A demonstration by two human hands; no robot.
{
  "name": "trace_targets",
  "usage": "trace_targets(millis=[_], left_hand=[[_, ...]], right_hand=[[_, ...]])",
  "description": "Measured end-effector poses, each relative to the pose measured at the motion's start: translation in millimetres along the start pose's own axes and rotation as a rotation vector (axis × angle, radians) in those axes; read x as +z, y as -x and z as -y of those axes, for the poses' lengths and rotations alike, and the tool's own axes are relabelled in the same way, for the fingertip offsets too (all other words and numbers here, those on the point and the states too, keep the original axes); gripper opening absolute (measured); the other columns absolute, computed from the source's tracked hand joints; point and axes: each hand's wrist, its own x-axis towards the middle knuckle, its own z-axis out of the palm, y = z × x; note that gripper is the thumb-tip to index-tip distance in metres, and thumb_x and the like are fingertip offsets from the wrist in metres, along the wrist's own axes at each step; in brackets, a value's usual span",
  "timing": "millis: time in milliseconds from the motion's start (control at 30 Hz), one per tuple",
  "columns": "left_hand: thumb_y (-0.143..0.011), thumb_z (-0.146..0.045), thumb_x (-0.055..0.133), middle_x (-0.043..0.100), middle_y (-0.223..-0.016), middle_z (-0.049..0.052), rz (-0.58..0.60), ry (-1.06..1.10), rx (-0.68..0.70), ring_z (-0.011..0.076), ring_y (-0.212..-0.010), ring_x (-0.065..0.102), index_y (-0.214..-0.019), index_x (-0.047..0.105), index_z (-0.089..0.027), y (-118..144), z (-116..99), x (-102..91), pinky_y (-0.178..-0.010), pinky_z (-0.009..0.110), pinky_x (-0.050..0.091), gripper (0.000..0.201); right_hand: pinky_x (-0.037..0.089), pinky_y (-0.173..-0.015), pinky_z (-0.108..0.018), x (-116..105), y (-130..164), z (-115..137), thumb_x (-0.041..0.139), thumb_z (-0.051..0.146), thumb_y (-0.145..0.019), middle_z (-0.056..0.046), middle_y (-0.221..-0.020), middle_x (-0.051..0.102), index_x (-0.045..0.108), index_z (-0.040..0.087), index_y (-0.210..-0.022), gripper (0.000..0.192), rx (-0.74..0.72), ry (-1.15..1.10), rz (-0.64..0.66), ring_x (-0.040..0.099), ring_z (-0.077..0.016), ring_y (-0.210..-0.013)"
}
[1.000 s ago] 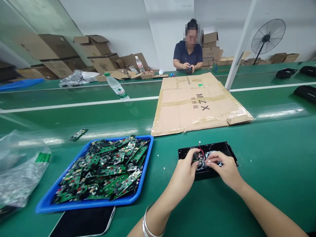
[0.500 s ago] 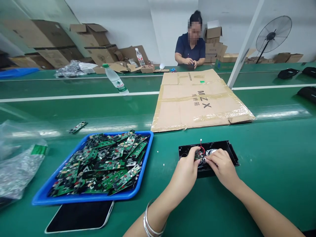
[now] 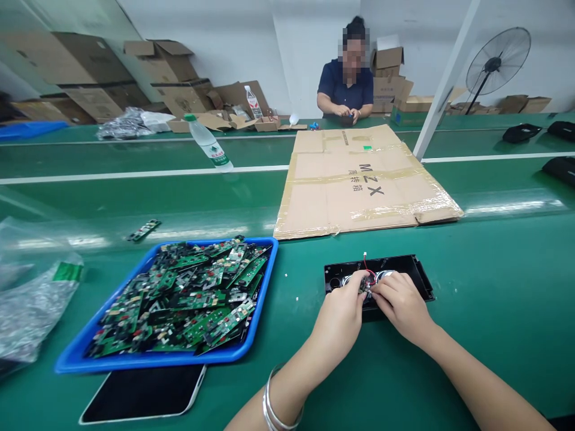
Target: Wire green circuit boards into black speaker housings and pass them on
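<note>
A small circuit board (image 3: 365, 286) is pinched between the fingertips of the left hand (image 3: 338, 311) and the right hand (image 3: 401, 304), both closed on it over the black speaker housing (image 3: 417, 273). A red wire (image 3: 369, 272) is seen running up from the board to a white connector at the housing's far edge. The housing lies flat on the green belt (image 3: 494, 287), just in front of the flattened cardboard sheet (image 3: 359, 182). Silver bangles (image 3: 275, 404) are worn on the left wrist.

Head view, rest: a blue tray (image 3: 265, 281) heaped with green circuit boards (image 3: 188, 299) sits left of the hands, close by. A phone (image 3: 144, 398) lies face up, touching the tray's near edge. A clear plastic bag (image 3: 31, 305) is at far left. One loose board (image 3: 144, 230) lies beyond the tray. A water bottle (image 3: 208, 143) is tilted on the far lane. A person in a dark shirt (image 3: 345, 90) is seated across, hands together on a small item. Cardboard boxes (image 3: 171, 78) are stacked at back left; a standing fan (image 3: 496, 60) is at back right.
</note>
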Motion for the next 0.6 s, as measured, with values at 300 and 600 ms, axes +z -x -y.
trace_targets(millis=[300, 600], left_hand=[[-0.087, -0.013, 0.036, 0.067, -0.103, 0.008, 0.066, -0.086, 0.03, 0.027, -0.082, 0.065, -0.125, 0.045, -0.022, 1.1, -3.1, 0.7, -0.064, 0.032, 0.045, 0.04], [-0.088, -0.011, 0.033, 0.066, -0.103, 0.006, 0.1, -0.081, 0.089, 0.0247, -0.087, 0.064, -0.119, 0.045, -0.024, 0.0, -0.8, -3.3, -0.067, 0.029, 0.045, 0.035]], right_hand=[[0.031, -0.067, -0.031, -5.8, -4.0, 1.7, 0.038, 0.015, -0.093, -0.005, -0.077, 0.055, 0.055, 0.015, -0.078, 0.022, -0.067, 0.036, 0.064, 0.041, -0.0179, -0.074], [0.03, -0.066, -0.031, -7.5, -3.6, 4.1, 0.036, 0.014, -0.095, -0.005, -0.075, 0.054, 0.057, 0.015, -0.082, 0.025, -0.127, 0.102, 0.057, 0.041, -0.0175, -0.072]])
